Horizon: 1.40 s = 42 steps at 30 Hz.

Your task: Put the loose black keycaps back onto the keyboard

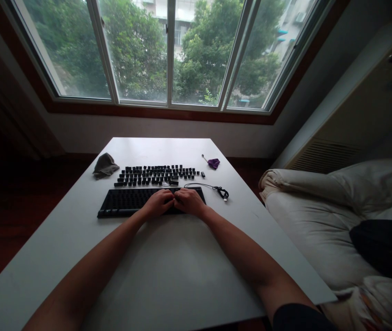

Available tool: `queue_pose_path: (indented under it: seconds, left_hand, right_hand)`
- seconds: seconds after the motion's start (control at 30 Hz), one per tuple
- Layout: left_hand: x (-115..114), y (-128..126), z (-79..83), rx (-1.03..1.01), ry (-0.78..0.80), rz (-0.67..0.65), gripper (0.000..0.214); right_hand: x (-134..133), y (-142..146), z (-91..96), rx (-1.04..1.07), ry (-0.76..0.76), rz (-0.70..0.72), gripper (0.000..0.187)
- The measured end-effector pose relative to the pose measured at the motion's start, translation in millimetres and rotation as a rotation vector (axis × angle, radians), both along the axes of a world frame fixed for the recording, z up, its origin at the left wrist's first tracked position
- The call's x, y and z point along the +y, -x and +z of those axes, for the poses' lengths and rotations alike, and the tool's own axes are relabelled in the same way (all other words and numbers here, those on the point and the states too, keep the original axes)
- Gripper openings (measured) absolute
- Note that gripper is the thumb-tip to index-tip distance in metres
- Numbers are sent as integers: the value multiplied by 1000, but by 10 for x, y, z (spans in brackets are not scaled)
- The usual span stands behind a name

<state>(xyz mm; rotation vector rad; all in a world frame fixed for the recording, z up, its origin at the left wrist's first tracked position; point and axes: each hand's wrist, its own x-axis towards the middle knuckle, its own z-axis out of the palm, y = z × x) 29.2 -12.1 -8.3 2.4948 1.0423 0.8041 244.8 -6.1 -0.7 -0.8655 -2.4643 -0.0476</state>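
Note:
A black keyboard [127,200] lies on the white table in front of me, its cable on the right. My left hand [159,202] and my right hand [189,201] meet over its right half. Fingers of both are curled and closed together, fingertips nearly touching. Whatever is between them is too small or hidden to make out. Just behind the keyboard, several rows of loose black keycaps [154,173] stand on the tabletop.
At the table's [168,266] left lies a crumpled grey cloth [105,165]. To the right are a purple cloth piece [213,163] and a coiled black cable [221,192]. A pale sofa [306,216] stands beside the table's right edge; a window is beyond.

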Motion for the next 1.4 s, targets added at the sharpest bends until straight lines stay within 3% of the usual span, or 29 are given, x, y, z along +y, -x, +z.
queue_pose_path:
  seconds: [0.37, 0.73, 1.4]
  left_hand:
    - [2, 4, -14, 22, -18, -3, 14]
    - [-17, -4, 13, 33, -38, -2, 15]
    - [-40, -12, 49, 60, -39, 6, 13]
  right_hand:
    - [12, 7, 0, 139, 68, -83, 12]
    - [-34, 16, 54, 143, 91, -154, 16]
    - [25, 29, -46, 98, 93, -165, 18]
